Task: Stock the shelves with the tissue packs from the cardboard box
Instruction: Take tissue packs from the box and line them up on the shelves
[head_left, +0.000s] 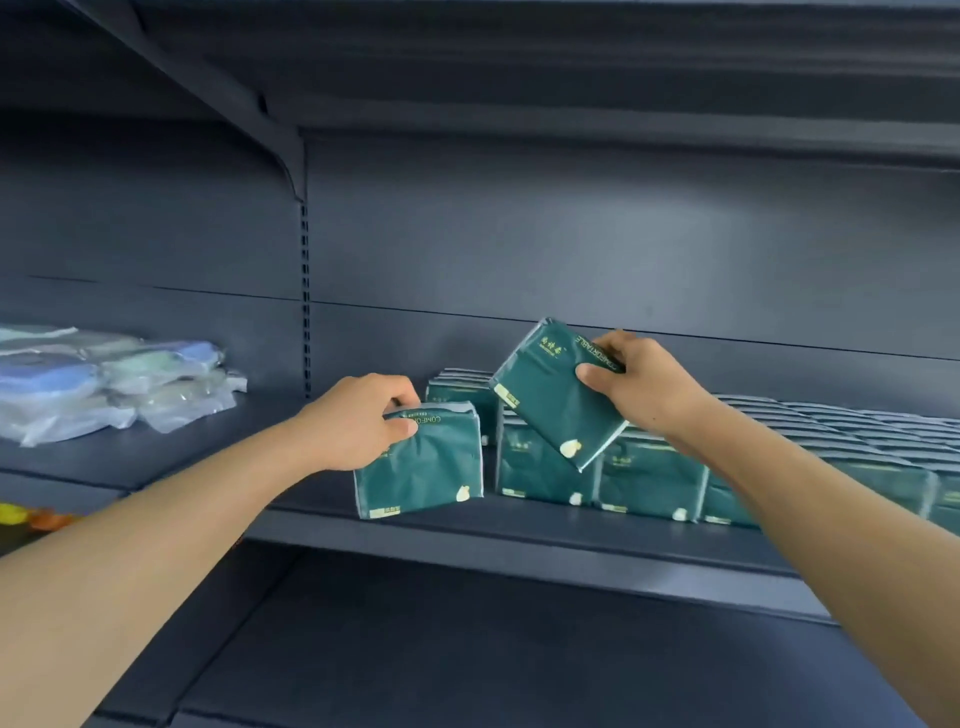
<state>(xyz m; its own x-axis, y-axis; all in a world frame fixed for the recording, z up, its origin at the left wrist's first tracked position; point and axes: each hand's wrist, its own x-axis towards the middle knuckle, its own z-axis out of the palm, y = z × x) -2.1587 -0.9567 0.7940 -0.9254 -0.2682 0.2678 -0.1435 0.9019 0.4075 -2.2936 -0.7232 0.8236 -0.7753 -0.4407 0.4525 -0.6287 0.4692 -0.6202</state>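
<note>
Two hands each grip one pack: left hand stands its tissue pack upright at the shelf front, extending the row; right hand holds a tilted pack above, ready to slot in.

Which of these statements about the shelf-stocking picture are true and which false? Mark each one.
1. The left hand grips a dark green plastic-wrapped tissue pack standing on the grey metal shelf. True.
2. The right hand is empty. False: it holds a tilted green tissue pack above the row.
3. A row of green tissue packs stands to the right of the left hand's pack. True.
4. The clear plastic bags lie on the shelf's right end. False: they lie at the left.
5. A cardboard box stands on the shelf. False: none is in view.
</note>
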